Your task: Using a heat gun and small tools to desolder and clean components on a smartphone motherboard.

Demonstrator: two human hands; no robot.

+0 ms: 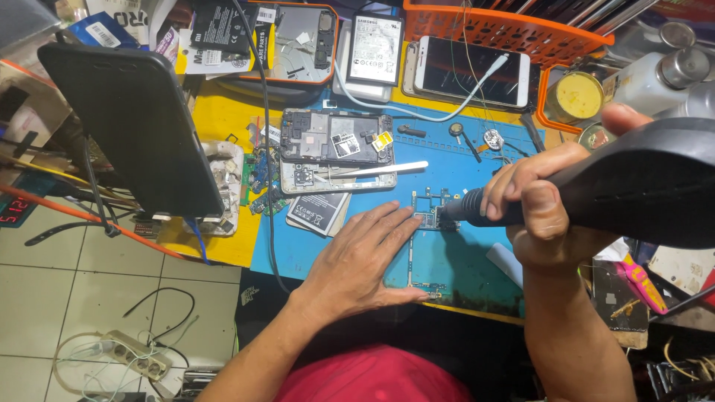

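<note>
Blue mat (462, 260): silicone work surface on a yellow bench, landmark for everything below.
Circuit board (421, 246): thin phone board, flat at the mat's centre, one end under the left fingertips, the other end at the mat's near edge.
Left hand (357, 257): palm down on the mat, fingers spread and flat, gripping nothing, fingertips pressing the board's upper end.
Right hand (532, 205): fingers wrapped tight round the black hot-air handle, above the mat's right half.
Hot-air handle (633, 186): bulky, black, nozzle pointing left, tip just beside the board's upper end.
Opened phone (337, 149): back removed, insides exposed, at the mat's far edge.
White tool (380, 170): slim stick, lying across the opened phone.
Battery (319, 210): flat, just below the opened phone, on the mat's left part.
Orange basket (514, 26): beyond the mat, far side.
Dark phone (130, 119): propped upright, left of the mat.
</note>
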